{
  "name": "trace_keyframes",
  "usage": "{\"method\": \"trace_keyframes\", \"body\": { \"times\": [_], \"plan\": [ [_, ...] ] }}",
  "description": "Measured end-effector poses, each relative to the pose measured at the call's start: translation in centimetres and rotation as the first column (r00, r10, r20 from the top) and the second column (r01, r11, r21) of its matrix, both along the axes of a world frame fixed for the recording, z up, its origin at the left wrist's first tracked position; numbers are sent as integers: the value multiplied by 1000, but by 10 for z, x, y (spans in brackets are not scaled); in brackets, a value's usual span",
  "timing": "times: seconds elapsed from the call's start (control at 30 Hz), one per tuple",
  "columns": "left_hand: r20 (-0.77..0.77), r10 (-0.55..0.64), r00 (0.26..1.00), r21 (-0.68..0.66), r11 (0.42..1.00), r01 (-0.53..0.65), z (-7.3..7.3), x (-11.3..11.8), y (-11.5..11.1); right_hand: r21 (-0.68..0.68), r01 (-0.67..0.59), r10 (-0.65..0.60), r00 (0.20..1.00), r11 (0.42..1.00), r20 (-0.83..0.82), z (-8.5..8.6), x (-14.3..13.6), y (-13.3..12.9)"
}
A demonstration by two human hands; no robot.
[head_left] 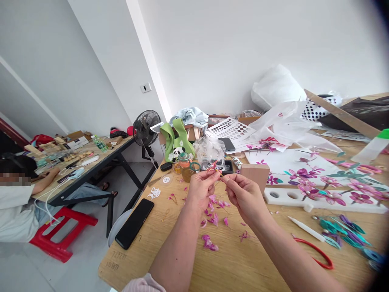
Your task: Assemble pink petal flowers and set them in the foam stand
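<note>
My left hand (201,188) is closed in a pinch on a small reddish-pink petal piece (214,164) above the table. Close beside it, my right hand (244,194) pinches a thin yellow strand (221,175), thread or wire, that runs to the piece. How the two join is too small to tell. Beneath my hands lie several loose magenta petals (209,242) on the wooden table (231,267). To the right, pink flowers on stems (332,196) stand by a white foam block (275,196) with round holes. A wooden block (255,175) is just beyond my right hand.
A black phone (134,224) lies near the left edge. Glass jar (186,172), green panda bag (178,142) and plastic bags (282,125) crowd the back. Red-handled tool (319,255) and white pen (306,229) lie right. At left, a person (18,215) sits at another table.
</note>
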State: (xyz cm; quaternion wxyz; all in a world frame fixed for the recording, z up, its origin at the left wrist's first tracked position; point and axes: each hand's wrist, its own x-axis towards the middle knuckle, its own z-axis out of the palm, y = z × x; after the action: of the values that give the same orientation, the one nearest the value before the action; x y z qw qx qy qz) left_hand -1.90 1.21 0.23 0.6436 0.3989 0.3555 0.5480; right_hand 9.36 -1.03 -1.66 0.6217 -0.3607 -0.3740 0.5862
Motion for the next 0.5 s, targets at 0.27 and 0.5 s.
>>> {"method": "trace_keyframes", "body": {
  "times": [0.27,0.5],
  "plan": [
    [-237,-160,958,36,984,173,-3,-10,1,10,31,-31,999,999,-28,0,1,0],
    [-289,7,957,102,995,23,0,-9,1,3,61,-61,998,998,-5,-2,0,1]
  ]
}}
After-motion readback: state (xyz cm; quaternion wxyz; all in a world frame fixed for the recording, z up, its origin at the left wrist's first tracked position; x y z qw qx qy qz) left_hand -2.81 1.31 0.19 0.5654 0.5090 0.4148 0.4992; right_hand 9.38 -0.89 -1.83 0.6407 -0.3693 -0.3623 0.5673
